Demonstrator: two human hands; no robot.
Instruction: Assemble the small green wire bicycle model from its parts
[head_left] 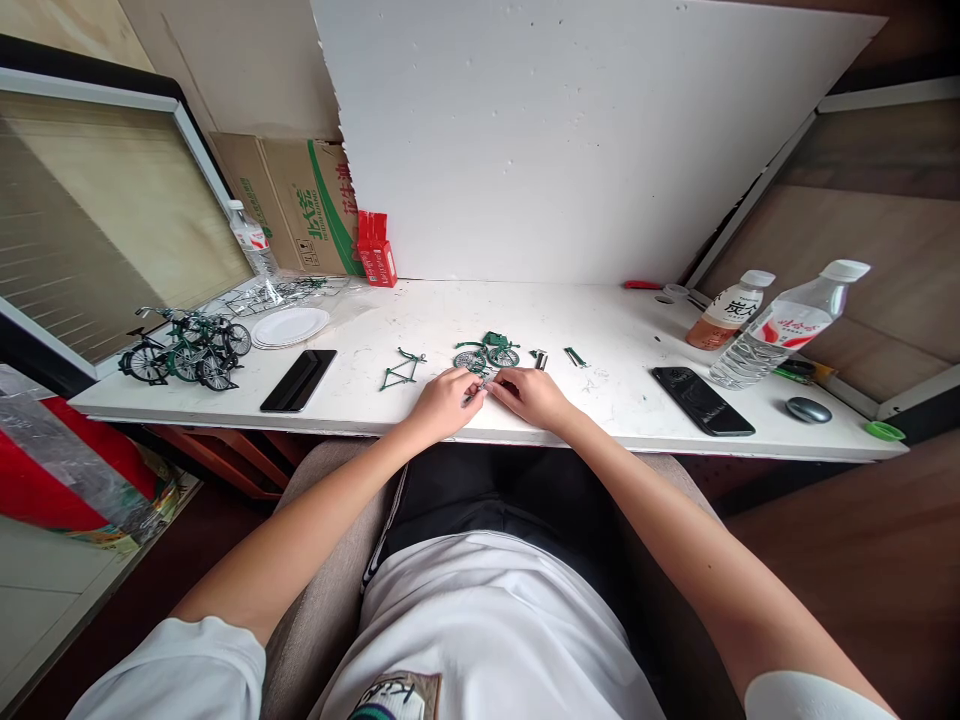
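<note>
My left hand [450, 402] and my right hand [531, 396] meet near the front edge of the white table, fingertips pinched close together. Between them is a small piece, mostly covered by the fingers and too small to name. Just beyond lie green model bicycle parts with spoked wheels [487, 354]. To the left of my left hand rests a green toy bicycle frame [401, 369]. A small dark and silvery piece [540, 359] lies behind my right hand, with thin green sticks [574, 357] further right.
Several assembled model bicycles [184, 348] stand at the left, near white plates [291, 326] and a black phone [298, 381]. Rightward are another phone [702, 401], bottles [787, 325] and a computer mouse [808, 409]. A white board [570, 140] rises behind the table.
</note>
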